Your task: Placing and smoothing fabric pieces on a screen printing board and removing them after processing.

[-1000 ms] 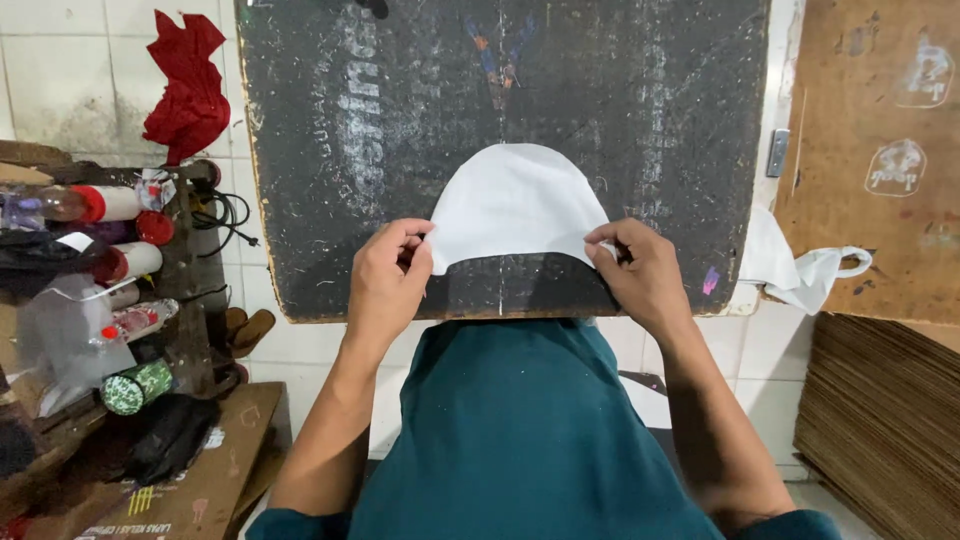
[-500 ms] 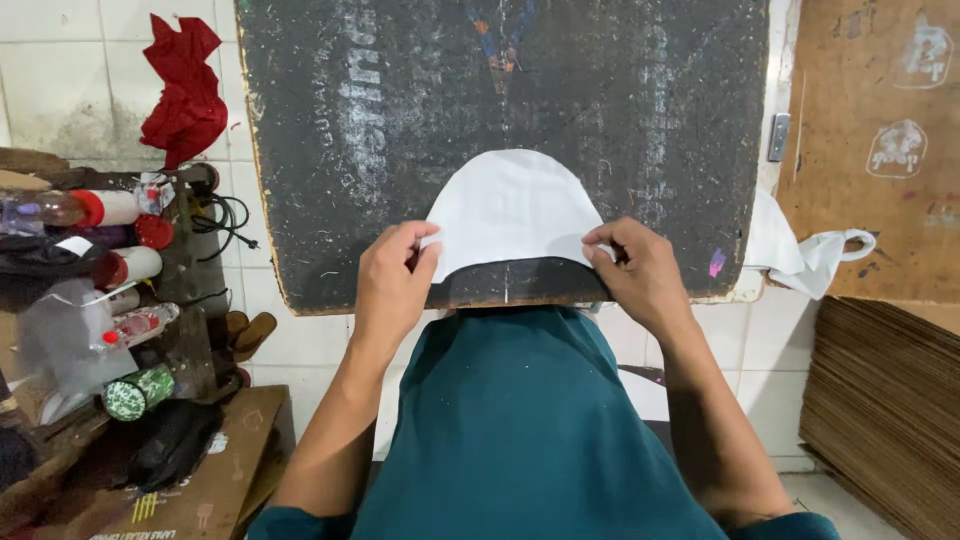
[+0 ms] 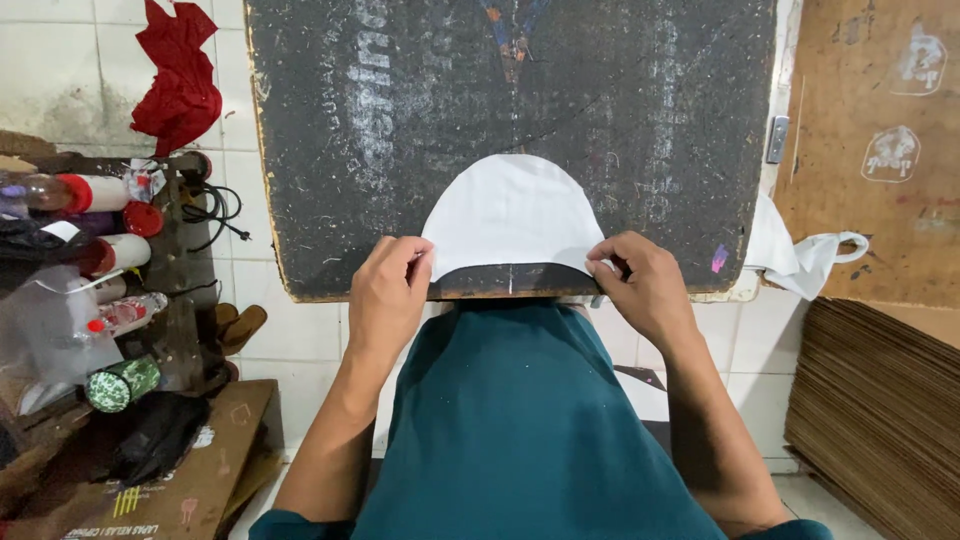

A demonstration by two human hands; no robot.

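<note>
**White Curved Piece Held at the Near Edge of a Dark Tabletop**

A white, dome-shaped piece of thin material [image 3: 512, 215] is laid flat on a dark, scuffed tabletop [image 3: 660, 110], close to its near edge and about midway along it. The rounded top of the piece is turned away from the person, and its concave lower edge runs just short of the tabletop's rim.

The left corner of the piece is pinched by the left hand [image 3: 385, 300], whose fingers are curled narrow around it, thumb and fingertips meeting on the material. The right corner is gripped in the same manner by the right hand [image 3: 645, 290], the fingers bent close together over the edge. Both hands are rested on the tabletop's near border, well apart from each other, with the piece stretched between them.

A teal garment [image 3: 510, 430] is seen below, between the forearms.

To the left, a cluttered shelf [image 3: 180, 270] is loaded with red-capped bottles [image 3: 95, 192] and a green patterned roll [image 3: 122, 383]. A red cloth [image 3: 180, 85] is hung on the tiled wall above. At the right, a white bag [image 3: 800, 260] is draped beside the tabletop, and a stack of brown cardboard sheets [image 3: 880, 400] is piled below it.
</note>
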